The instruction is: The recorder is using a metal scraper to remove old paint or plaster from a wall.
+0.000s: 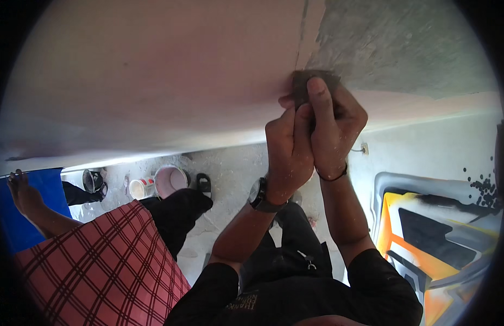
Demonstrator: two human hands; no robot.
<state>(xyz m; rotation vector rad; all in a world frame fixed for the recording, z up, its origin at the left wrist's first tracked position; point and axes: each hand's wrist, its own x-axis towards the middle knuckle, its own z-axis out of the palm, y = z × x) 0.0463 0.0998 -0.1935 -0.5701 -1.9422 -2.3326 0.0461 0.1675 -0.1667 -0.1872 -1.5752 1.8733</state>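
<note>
A flat, dark grey-brown pad [301, 87], perhaps folded sandpaper or a scraper blade, is pressed to the wall, at the border between pinkish wall [187, 61] and grey, rough-looking plaster [398, 49]. My right hand [335, 122] grips it, thumb on its near face and fingers behind. Close against the right hand, my left hand [290, 150] is closed at the pad's lower end; its fingertips are partly hidden. Light dust specks dot both hands. A dark seam line [303, 36] runs along the wall above the pad.
On my left stands a person in a red checked shirt [101, 261], a hand [26, 195] raised near the wall. A pink bucket [170, 182], a white-and-red tub [141, 188] and a sandal [204, 184] are on the floor. A painted wall [439, 228] and socket [364, 148] are at right.
</note>
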